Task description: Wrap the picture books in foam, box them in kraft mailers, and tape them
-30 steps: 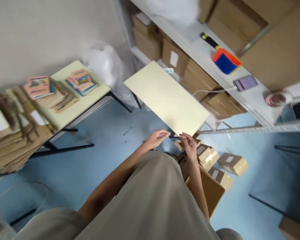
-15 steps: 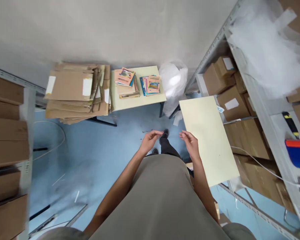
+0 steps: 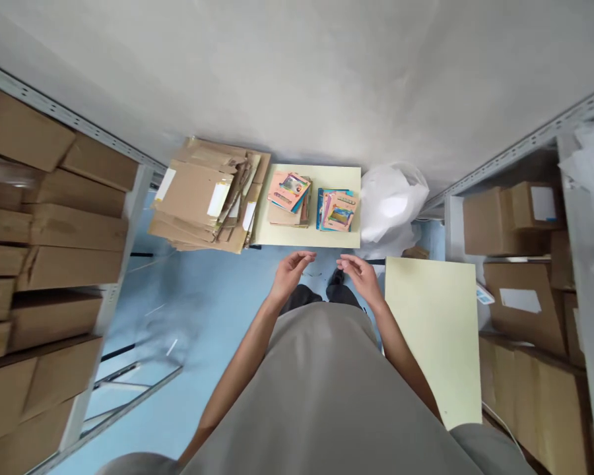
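Observation:
My left hand and my right hand hang in front of my waist over the blue floor, a short gap between them. Both have loosely curled, parted fingers and hold nothing. Ahead of them stands a pale yellow table with two piles of colourful books and a stack of flattened cardboard on its left end. A second pale yellow tabletop lies just right of my right hand.
Metal shelves with brown cardboard boxes line the left side, and more boxes fill shelves on the right. A white plastic bag sits beside the book table. A white wall rises behind. Blue floor stretches between the shelves.
The view has swung left, bringing the book table straight ahead and the right tabletop to my side. My hands have drawn a little closer together, still holding nothing.

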Demonstrator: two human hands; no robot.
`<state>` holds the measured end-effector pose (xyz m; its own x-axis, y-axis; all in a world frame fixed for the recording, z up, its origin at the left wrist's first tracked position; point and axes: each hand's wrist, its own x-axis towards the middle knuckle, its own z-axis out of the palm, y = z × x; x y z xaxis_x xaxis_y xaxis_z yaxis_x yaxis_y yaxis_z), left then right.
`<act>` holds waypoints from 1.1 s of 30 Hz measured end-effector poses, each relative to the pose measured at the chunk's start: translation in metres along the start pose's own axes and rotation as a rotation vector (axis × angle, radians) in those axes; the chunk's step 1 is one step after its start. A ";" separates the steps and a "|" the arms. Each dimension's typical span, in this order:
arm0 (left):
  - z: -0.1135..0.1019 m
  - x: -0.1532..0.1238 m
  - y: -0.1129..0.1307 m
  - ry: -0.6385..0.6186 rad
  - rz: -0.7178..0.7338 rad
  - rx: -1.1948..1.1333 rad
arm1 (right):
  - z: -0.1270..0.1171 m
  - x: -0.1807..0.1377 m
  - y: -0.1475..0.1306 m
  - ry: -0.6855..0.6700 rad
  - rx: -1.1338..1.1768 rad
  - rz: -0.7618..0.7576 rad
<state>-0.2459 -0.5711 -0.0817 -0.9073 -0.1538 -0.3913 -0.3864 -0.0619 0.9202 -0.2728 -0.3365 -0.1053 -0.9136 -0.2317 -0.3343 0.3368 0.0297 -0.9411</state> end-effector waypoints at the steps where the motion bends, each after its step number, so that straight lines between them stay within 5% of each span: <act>1: 0.001 0.009 0.004 0.021 0.001 -0.008 | -0.001 0.015 -0.002 -0.029 -0.005 0.005; 6: -0.013 0.046 0.020 0.116 -0.005 -0.036 | 0.002 0.080 -0.017 -0.134 -0.052 0.022; 12: -0.065 0.109 0.027 0.216 0.009 -0.009 | 0.027 0.135 -0.032 -0.181 -0.097 0.025; 23: -0.139 0.256 0.012 0.225 -0.114 0.415 | 0.111 0.230 -0.008 -0.023 -0.333 0.111; 33: -0.173 0.292 0.011 0.113 -0.157 0.520 | 0.168 0.256 -0.002 0.085 -0.694 0.104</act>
<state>-0.4860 -0.7871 -0.1856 -0.8200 -0.2884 -0.4944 -0.5722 0.3978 0.7172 -0.4692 -0.5597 -0.1809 -0.9088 -0.1185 -0.4001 0.2255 0.6674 -0.7098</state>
